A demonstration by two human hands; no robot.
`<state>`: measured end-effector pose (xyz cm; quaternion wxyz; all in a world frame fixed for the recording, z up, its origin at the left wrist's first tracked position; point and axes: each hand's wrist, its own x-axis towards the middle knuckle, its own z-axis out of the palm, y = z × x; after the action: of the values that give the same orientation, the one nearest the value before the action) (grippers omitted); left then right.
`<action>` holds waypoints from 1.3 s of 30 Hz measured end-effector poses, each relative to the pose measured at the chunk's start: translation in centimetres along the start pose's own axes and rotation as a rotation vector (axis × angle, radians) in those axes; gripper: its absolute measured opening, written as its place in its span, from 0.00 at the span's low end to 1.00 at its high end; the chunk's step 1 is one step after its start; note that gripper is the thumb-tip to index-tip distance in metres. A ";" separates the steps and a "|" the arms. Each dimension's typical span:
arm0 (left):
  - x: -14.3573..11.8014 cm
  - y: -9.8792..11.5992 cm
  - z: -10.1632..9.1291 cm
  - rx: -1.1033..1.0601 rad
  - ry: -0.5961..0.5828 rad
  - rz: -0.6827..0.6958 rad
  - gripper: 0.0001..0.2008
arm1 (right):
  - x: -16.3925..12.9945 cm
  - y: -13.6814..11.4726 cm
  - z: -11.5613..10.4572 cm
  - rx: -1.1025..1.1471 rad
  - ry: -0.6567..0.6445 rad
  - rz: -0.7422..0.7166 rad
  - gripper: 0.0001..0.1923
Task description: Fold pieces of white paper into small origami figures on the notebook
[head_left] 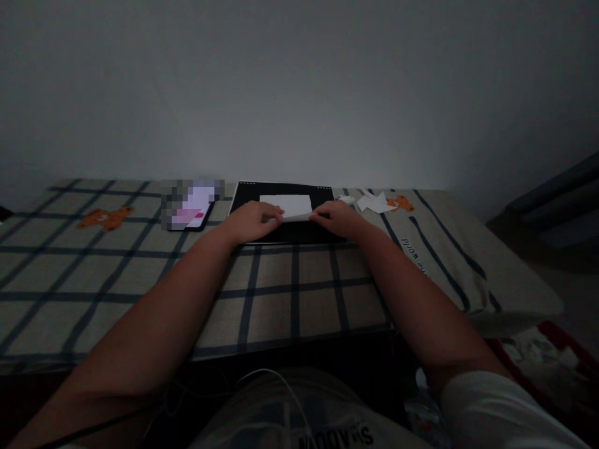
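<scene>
Both hands press a folded white paper (286, 206) on a black mat (243, 198) at the bed's (290, 293) far edge. The left hand (253, 221) and right hand (337, 219) pinch its near edge, holding it flat.

White folded paper (286, 204) on a black board (285, 231). Beige tabletop cloth (271, 293) with a dark blue grid of stripes and orange bear motifs (105, 218). White paper scraps (374, 202) beside a second orange bear (400, 202). Phone screen (191, 209) showing pink and lilac. Wall (299, 87) plain grey. White sleeve (496, 405) at lower right.
</scene>
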<state>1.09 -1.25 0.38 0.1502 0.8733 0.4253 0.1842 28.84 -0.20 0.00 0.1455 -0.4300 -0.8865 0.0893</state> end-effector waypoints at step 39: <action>0.1 0.1 -0.1 -0.002 0.301 -0.262 0.33 | 0.0 0.3 0.1 0.229 0.073 0.056 0.12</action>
<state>1.13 -1.17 0.56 0.1085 0.7728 0.5529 0.2921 29.02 -0.08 -0.22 0.2234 -0.4381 -0.8523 0.1782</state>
